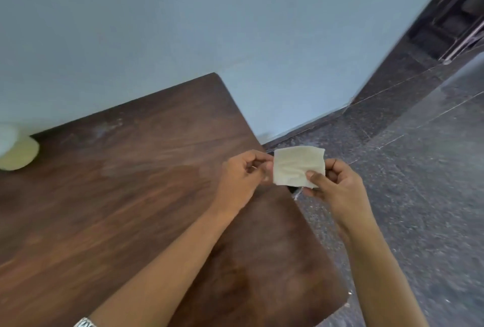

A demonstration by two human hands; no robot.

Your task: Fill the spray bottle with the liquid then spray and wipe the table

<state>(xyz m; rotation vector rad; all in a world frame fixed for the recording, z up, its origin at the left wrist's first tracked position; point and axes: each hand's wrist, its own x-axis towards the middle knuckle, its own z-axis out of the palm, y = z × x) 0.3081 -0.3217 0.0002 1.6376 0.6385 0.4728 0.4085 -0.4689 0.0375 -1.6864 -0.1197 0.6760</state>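
Observation:
A small folded white tissue (296, 164) is held up in the air just past the right edge of the dark wooden table (117, 195). My left hand (243, 177) pinches its left edge. Its lower right corner is pinched by my right hand (337, 185), thumb on top. At the far left edge of the view a pale yellow-green bottle (18, 153) stands on the table, cut off by the frame and blurred. Faint whitish streaks show on the tabletop near the back.
A light blue wall (235, 25) runs behind the table. Dark speckled stone floor (419, 195) lies to the right. A dark metal frame or rack (450, 17) stands at the upper right corner.

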